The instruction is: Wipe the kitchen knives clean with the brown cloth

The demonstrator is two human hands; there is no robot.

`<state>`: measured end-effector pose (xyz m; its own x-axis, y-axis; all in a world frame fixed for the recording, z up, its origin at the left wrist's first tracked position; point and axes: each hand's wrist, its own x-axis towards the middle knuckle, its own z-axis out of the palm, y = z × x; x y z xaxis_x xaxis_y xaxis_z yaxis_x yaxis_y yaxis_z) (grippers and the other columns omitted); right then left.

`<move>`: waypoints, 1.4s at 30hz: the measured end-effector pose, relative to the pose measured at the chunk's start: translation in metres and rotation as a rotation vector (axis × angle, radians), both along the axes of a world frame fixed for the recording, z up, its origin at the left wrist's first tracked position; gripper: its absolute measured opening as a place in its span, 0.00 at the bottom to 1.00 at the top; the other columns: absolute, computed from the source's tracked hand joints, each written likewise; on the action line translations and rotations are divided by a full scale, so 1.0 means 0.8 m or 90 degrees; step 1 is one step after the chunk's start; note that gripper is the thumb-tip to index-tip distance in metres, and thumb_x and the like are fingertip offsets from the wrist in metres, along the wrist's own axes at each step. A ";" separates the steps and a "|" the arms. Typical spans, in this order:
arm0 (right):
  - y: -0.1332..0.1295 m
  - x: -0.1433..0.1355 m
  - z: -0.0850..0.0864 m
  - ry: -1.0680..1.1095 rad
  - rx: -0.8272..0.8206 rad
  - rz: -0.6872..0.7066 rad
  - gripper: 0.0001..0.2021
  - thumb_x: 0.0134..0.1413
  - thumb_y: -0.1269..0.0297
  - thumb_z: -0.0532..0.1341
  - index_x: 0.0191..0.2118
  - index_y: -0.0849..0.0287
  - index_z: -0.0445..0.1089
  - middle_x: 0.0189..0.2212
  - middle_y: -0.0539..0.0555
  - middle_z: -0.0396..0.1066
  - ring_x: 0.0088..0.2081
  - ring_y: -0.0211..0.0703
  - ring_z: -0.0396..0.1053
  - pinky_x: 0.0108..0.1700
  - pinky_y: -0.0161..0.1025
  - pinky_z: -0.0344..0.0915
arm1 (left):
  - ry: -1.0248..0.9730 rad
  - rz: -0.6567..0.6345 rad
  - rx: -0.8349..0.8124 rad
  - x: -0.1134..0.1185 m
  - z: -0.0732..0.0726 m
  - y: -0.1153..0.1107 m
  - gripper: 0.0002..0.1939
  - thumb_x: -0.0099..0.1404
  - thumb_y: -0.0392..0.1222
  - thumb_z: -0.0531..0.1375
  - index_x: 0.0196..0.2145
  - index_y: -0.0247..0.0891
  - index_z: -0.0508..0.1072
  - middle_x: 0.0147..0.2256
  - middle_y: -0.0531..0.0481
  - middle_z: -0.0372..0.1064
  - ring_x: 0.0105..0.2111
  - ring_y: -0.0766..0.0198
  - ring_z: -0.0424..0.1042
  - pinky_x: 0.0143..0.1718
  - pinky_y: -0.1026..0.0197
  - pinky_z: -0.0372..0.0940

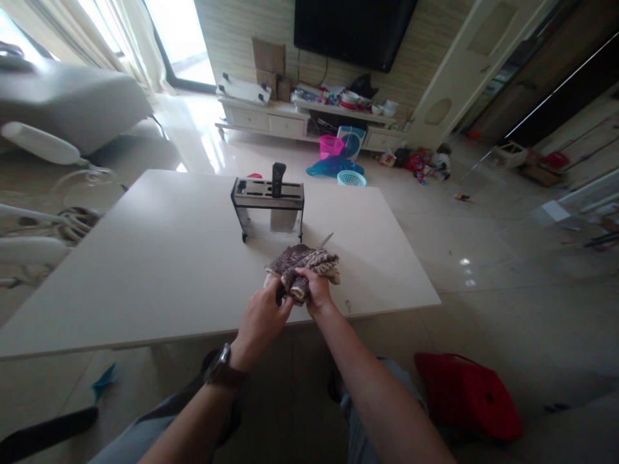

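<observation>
A bunched brown-and-white towel (302, 261) is between my hands, just above the near edge of the white table (178, 258). My right hand (316, 293) is closed around the towel's folds. A narrow, pointed knife blade (327, 240) sticks out past the far side of the cloth. My left hand (265, 312) is closed at the near side, around a dark piece that looks like the knife's handle, mostly hidden by fingers and cloth. Beyond the towel stands a metal knife rack (268, 200), with one black-handled knife (277, 179) upright in its slots.
A red bag or stool (467, 394) is on the floor at the right. White chairs (41, 143) stand left of the table. Behind it are a pink basket (331, 146), a light-blue basket (351, 178) and a low white cabinet (287, 125) under a television (353, 29).
</observation>
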<state>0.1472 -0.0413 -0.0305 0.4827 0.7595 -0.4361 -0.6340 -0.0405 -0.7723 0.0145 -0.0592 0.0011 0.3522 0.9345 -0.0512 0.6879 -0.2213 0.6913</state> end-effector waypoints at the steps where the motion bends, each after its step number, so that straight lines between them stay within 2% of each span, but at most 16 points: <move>1: 0.000 0.000 -0.001 -0.006 -0.001 -0.001 0.17 0.28 0.68 0.73 0.32 0.60 0.74 0.31 0.50 0.78 0.36 0.45 0.76 0.40 0.39 0.73 | 0.000 0.002 -0.001 0.000 0.000 0.000 0.07 0.68 0.45 0.57 0.42 0.42 0.71 0.32 0.47 0.75 0.33 0.55 0.74 0.33 0.60 0.57; 4: -0.001 0.001 -0.003 -0.016 -0.008 -0.003 0.18 0.29 0.67 0.73 0.33 0.60 0.74 0.32 0.51 0.79 0.38 0.47 0.77 0.41 0.39 0.74 | 0.002 0.005 -0.003 0.001 -0.001 0.000 0.07 0.68 0.45 0.58 0.41 0.42 0.71 0.32 0.48 0.74 0.32 0.56 0.74 0.32 0.60 0.56; 10: -0.001 0.001 -0.001 -0.004 -0.008 0.008 0.17 0.29 0.68 0.73 0.32 0.60 0.74 0.32 0.51 0.79 0.35 0.45 0.76 0.36 0.37 0.72 | -0.005 0.011 -0.005 0.003 -0.001 -0.001 0.07 0.68 0.45 0.58 0.42 0.42 0.71 0.33 0.47 0.75 0.33 0.56 0.74 0.33 0.60 0.57; 27: -0.002 0.000 0.004 0.009 -0.009 -0.003 0.17 0.28 0.69 0.73 0.32 0.61 0.75 0.30 0.50 0.79 0.31 0.42 0.74 0.36 0.37 0.71 | 0.007 0.013 -0.007 0.003 -0.001 -0.002 0.06 0.69 0.45 0.58 0.41 0.42 0.69 0.33 0.47 0.75 0.34 0.54 0.75 0.33 0.60 0.56; 42: -0.003 0.000 0.005 0.000 -0.026 0.010 0.15 0.30 0.69 0.73 0.32 0.61 0.75 0.30 0.51 0.79 0.32 0.44 0.75 0.37 0.38 0.73 | 0.007 0.004 -0.002 0.004 -0.002 -0.003 0.07 0.69 0.45 0.57 0.42 0.42 0.70 0.34 0.46 0.75 0.35 0.54 0.76 0.34 0.59 0.58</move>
